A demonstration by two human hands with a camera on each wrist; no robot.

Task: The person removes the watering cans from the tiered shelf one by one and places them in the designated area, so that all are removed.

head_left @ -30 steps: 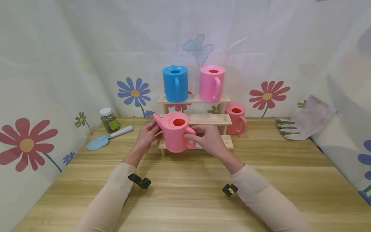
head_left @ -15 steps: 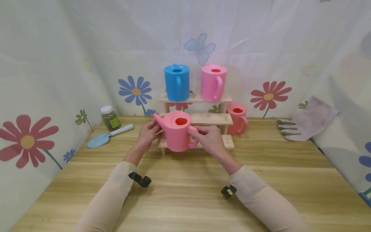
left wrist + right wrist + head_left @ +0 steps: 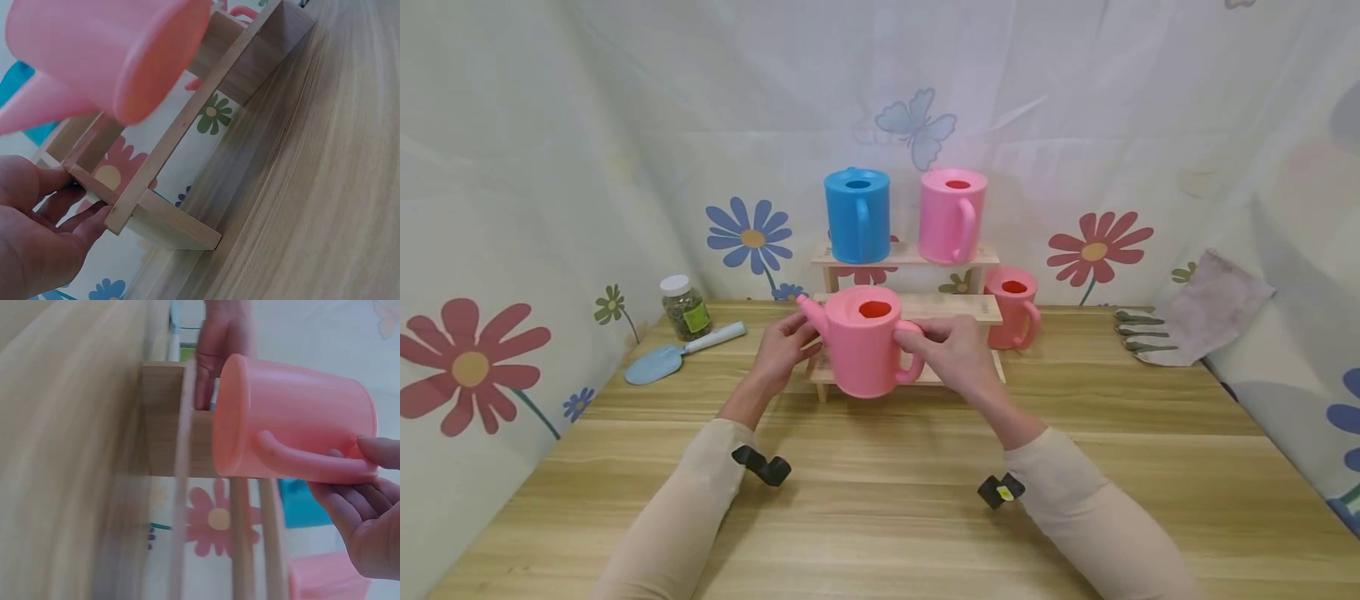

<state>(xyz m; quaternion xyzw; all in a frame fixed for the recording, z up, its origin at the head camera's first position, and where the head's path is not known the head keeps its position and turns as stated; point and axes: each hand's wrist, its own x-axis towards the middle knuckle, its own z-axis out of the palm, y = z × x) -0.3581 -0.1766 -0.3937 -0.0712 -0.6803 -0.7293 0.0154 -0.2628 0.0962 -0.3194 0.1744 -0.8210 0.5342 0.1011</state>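
Observation:
My right hand (image 3: 958, 354) pinches the handle of a coral-pink watering can (image 3: 863, 354), thumb on top of the handle. The can is held up in front of the lower shelves of a three-tier wooden stand (image 3: 951, 308), its spout pointing left and its bottom visible in the left wrist view. At the stand's left end, my left hand (image 3: 781, 350) grips the wooden frame; in the left wrist view the fingers (image 3: 94, 219) curl at its side piece. On the top shelf stand a blue watering can (image 3: 846, 221) and a pink watering can (image 3: 942, 225).
Behind the stand's right end is another coral-pink watering can (image 3: 1017, 312). A white-lidded jar (image 3: 685, 310) and a light-blue trowel (image 3: 658, 364) lie at the table's left. A glove (image 3: 1202, 312) with green-marked fingertips leans at the right against the flowered cloth backdrop.
My right hand has shifted a little to the right, carrying the held watering can slightly right with it. My left hand keeps its place at the stand's left end.

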